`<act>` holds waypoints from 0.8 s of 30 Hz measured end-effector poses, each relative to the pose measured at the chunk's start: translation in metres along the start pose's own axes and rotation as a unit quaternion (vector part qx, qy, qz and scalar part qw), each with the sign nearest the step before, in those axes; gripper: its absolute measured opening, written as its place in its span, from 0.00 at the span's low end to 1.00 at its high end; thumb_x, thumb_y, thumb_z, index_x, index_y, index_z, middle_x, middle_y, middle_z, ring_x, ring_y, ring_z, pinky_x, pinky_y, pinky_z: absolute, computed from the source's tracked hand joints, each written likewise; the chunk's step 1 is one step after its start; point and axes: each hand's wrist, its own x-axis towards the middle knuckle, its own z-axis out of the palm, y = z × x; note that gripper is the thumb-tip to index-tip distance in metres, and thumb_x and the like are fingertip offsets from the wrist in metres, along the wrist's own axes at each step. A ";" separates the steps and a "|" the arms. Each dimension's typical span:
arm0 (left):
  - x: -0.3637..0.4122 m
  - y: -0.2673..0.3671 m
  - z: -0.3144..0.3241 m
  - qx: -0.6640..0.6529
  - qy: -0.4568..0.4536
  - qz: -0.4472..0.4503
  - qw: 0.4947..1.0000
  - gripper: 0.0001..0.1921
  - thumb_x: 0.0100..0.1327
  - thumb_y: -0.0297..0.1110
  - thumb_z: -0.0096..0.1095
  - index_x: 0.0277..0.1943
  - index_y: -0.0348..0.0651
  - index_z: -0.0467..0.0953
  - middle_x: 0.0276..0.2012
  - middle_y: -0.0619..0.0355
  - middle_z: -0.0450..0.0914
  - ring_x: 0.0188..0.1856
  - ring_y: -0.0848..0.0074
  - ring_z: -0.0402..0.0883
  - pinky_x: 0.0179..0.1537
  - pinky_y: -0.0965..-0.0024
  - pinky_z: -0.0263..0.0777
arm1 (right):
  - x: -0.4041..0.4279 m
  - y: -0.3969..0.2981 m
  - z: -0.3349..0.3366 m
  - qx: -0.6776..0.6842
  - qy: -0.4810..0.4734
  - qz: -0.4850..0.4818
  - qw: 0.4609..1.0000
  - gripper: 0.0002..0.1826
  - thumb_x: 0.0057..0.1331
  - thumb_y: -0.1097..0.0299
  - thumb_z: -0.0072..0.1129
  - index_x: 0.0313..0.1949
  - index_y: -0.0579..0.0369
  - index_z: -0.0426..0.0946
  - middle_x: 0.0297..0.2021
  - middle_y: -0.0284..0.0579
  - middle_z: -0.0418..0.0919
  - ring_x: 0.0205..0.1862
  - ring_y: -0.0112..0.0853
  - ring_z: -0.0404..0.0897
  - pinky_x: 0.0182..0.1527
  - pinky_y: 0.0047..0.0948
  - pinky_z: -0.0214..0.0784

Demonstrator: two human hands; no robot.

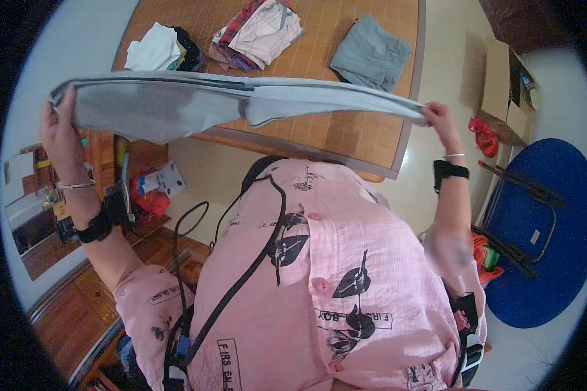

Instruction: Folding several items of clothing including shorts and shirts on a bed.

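Note:
A light grey garment (166,105), folded lengthwise with a dark edge, is stretched in the air between both hands over the near part of a wooden table (318,54). My left hand (61,119) pinches one end between thumb and fingers, at the far left. At the right, my right hand (438,117) grips the other end, its fingers closed on the cloth. Beyond the garment lie folded grey-green cloth (372,51), a pile of checked and red clothes (261,36), and a white folded cloth (154,49) beside black cloth (188,49).
An opened cardboard box (499,83) and a red bag (483,137) are right of the table. A blue oval folding stool or table (548,234) leans there too. At left are wooden shelves with a red bag (149,198). A black cable (244,273) hangs over the pink shirt.

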 end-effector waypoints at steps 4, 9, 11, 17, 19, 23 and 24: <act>-0.039 -0.004 0.004 0.055 0.014 -0.047 0.997 0.13 0.62 0.33 0.56 0.46 0.35 0.75 0.41 0.55 0.77 0.42 0.76 0.74 0.46 0.75 0.67 | -0.027 -0.064 -0.063 0.017 0.047 -0.057 0.997 0.07 0.63 0.68 0.54 0.34 0.58 0.76 0.24 0.30 0.73 0.24 0.19 0.69 0.29 0.18 0.62; -0.066 -0.005 0.014 0.037 0.069 -0.123 0.989 0.09 0.62 0.25 0.56 0.44 0.32 0.74 0.39 0.59 0.77 0.40 0.81 0.74 0.45 0.78 0.67 | -0.054 -0.100 -0.095 0.104 0.101 -0.016 0.989 0.07 0.63 0.67 0.53 0.35 0.57 0.75 0.22 0.29 0.72 0.25 0.17 0.68 0.24 0.15 0.58; -0.071 -0.014 0.020 0.010 0.035 -0.111 0.993 0.09 0.62 0.26 0.56 0.43 0.33 0.74 0.38 0.60 0.77 0.40 0.82 0.73 0.43 0.80 0.66 | -0.052 -0.105 -0.096 0.069 0.105 -0.003 0.992 0.07 0.63 0.66 0.53 0.35 0.56 0.75 0.22 0.29 0.71 0.24 0.16 0.67 0.23 0.15 0.56; -0.047 -0.022 0.059 0.025 -0.026 -0.080 0.996 0.08 0.61 0.29 0.57 0.41 0.33 0.74 0.36 0.63 0.76 0.38 0.85 0.70 0.41 0.81 0.64 | -0.027 -0.150 -0.091 0.006 0.136 -0.058 0.989 0.08 0.62 0.65 0.55 0.33 0.57 0.75 0.22 0.27 0.69 0.23 0.15 0.64 0.23 0.15 0.54; -0.034 -0.019 0.074 -0.003 -0.036 -0.066 0.997 0.09 0.61 0.29 0.58 0.41 0.33 0.75 0.36 0.63 0.76 0.38 0.85 0.70 0.41 0.81 0.65 | 0.003 -0.153 -0.101 -0.034 0.143 -0.111 0.983 0.08 0.62 0.65 0.55 0.32 0.57 0.75 0.22 0.27 0.69 0.24 0.15 0.64 0.24 0.15 0.54; -0.003 -0.006 0.086 -0.092 -0.050 -0.007 0.994 0.09 0.61 0.29 0.58 0.42 0.34 0.75 0.37 0.63 0.77 0.38 0.85 0.71 0.40 0.82 0.65 | 0.032 -0.202 -0.127 -0.047 0.135 -0.200 0.969 0.08 0.62 0.65 0.56 0.33 0.57 0.77 0.24 0.27 0.71 0.25 0.16 0.66 0.27 0.15 0.58; 0.005 -0.004 0.087 -0.092 -0.048 -0.005 0.995 0.09 0.61 0.29 0.58 0.42 0.34 0.75 0.37 0.63 0.77 0.38 0.85 0.71 0.40 0.82 0.65 | 0.033 -0.212 -0.132 -0.035 0.164 -0.218 0.961 0.09 0.62 0.66 0.57 0.35 0.58 0.77 0.24 0.28 0.72 0.25 0.17 0.67 0.27 0.15 0.60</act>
